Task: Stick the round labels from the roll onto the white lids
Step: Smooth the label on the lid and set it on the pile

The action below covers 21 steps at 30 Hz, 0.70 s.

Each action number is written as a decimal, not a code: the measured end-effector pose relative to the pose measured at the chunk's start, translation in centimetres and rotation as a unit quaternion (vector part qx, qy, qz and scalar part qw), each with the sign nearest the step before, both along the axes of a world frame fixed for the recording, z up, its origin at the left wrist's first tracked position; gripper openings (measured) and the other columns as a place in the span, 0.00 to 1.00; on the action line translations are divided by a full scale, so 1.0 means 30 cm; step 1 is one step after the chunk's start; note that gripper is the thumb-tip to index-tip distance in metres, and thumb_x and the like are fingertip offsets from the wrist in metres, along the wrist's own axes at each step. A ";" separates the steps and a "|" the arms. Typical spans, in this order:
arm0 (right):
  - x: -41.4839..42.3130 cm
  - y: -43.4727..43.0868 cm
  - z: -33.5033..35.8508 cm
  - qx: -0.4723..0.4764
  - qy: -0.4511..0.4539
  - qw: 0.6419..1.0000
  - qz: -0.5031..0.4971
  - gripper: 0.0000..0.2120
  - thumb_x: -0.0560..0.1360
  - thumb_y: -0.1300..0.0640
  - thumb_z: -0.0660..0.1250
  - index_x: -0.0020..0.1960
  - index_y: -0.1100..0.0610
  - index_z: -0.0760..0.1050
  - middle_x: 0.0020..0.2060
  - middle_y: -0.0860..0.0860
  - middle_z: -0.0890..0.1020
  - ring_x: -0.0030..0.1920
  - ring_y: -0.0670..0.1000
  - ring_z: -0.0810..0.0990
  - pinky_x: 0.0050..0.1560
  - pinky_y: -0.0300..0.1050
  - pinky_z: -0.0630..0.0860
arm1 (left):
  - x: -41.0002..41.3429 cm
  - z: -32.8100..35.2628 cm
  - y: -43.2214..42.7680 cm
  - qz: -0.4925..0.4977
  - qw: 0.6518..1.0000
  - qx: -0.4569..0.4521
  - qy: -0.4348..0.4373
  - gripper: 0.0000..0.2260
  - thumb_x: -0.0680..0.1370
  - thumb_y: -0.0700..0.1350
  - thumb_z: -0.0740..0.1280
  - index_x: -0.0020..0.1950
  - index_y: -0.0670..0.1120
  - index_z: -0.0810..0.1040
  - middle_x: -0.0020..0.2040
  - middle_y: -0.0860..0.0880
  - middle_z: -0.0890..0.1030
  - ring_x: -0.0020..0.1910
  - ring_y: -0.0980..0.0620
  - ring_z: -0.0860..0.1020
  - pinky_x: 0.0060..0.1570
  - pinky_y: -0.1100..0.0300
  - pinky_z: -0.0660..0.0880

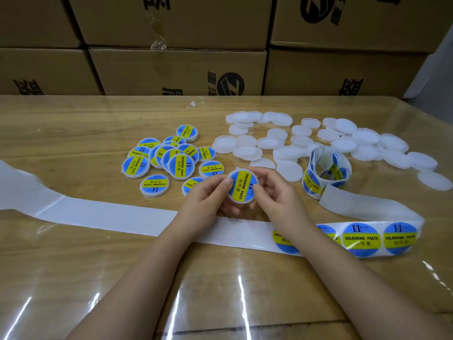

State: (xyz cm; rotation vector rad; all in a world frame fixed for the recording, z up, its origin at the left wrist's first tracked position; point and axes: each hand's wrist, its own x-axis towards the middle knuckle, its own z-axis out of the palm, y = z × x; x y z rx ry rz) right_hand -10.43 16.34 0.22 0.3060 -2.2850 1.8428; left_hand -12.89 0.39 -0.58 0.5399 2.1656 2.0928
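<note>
Left hand (208, 200) and right hand (277, 192) pinching labelled lid (242, 186) between them, fingertips curling on rim. Finished pile (166, 159) lying beyond-left, left hand being nearer; blank lids (343, 143) beyond right hand; next labels (362, 239) lying beside right forearm.

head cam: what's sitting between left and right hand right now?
A round white plastic lid bearing a blue-and-yellow round label, pinched at its rim by the left hand and the right hand. Shows in the head view.
</note>
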 end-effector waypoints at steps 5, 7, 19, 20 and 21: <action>-0.019 -0.010 -0.017 -0.019 0.009 0.998 -0.052 0.05 0.78 0.59 0.63 0.48 0.50 0.74 0.37 0.53 0.80 0.29 0.44 0.76 0.35 0.35 0.74 | 0.000 -0.004 0.003 0.025 0.999 -0.029 0.029 0.08 0.80 0.44 0.60 0.52 0.47 0.80 0.38 0.41 0.80 0.29 0.54 0.78 0.30 0.66 0.74; -0.025 -0.010 -0.024 -0.019 -0.006 0.997 -0.074 0.05 0.77 0.57 0.66 0.44 0.51 0.71 0.34 0.51 0.80 0.27 0.44 0.75 0.33 0.34 0.72 | 0.001 -0.004 0.002 0.023 0.999 -0.026 0.027 0.07 0.80 0.43 0.62 0.51 0.48 0.80 0.36 0.38 0.79 0.28 0.53 0.78 0.28 0.65 0.73; -0.025 -0.013 -0.019 -0.003 -0.033 0.996 -0.084 0.08 0.78 0.54 0.64 0.41 0.53 0.69 0.31 0.50 0.78 0.26 0.45 0.76 0.30 0.35 0.73 | 0.006 0.005 0.000 0.006 1.000 0.005 -0.009 0.06 0.79 0.39 0.64 0.50 0.45 0.81 0.35 0.49 0.82 0.31 0.54 0.80 0.32 0.64 0.76; -0.026 -0.012 -0.018 -0.009 -0.032 0.996 -0.079 0.06 0.79 0.56 0.63 0.42 0.53 0.70 0.32 0.48 0.79 0.26 0.44 0.76 0.32 0.35 0.73 | 0.005 0.006 -0.001 0.006 1.000 0.013 -0.016 0.07 0.79 0.39 0.63 0.51 0.45 0.81 0.35 0.49 0.82 0.31 0.54 0.80 0.33 0.64 0.76; -0.026 -0.012 -0.016 -0.017 -0.031 0.997 -0.074 0.06 0.79 0.58 0.62 0.44 0.52 0.71 0.33 0.47 0.79 0.27 0.44 0.76 0.33 0.35 0.74 | 0.004 0.007 -0.003 0.008 1.000 0.021 -0.021 0.07 0.79 0.39 0.63 0.51 0.44 0.80 0.35 0.49 0.82 0.31 0.55 0.79 0.33 0.65 0.76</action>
